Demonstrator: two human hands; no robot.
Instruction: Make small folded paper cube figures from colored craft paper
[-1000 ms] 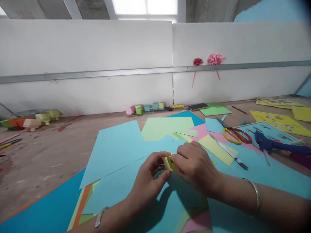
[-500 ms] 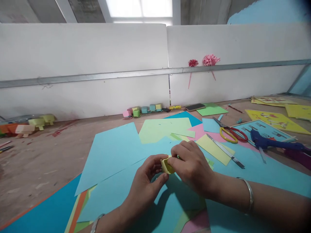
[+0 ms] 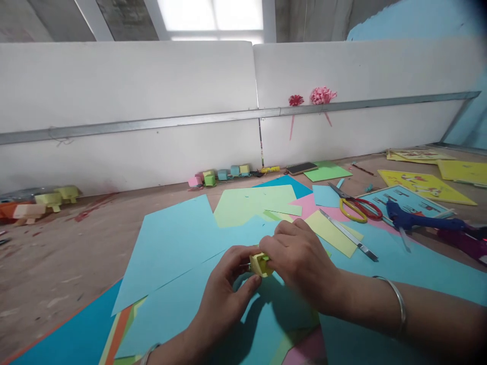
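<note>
Over the blue paper sheets, a small pale-yellow folded paper box [image 3: 259, 265] is held up between both hands. My left hand [image 3: 232, 289] grips it from the left, thumb below and fingers above. My right hand [image 3: 299, 263] is closed at the box's right side, its fingertips pressed to the upper edge and opening. A bit of green paper [image 3: 265, 258] shows at the opening by those fingertips; how it is attached I cannot tell. The right thumb tip is partly hidden.
Right of my hands lie a utility knife [image 3: 350, 234], scissors [image 3: 355, 205] and a blue glue gun [image 3: 414, 218]. Large blue sheets [image 3: 171, 243] cover the table. Small paper blocks [image 3: 220, 175], a phone [image 3: 302, 168] and yellow cards [image 3: 426, 185] sit farther back.
My right hand has shifted slightly left and turned over the box, which tilts a little. Green paper now shows inside the opening. The whole view has swung slightly right.
</note>
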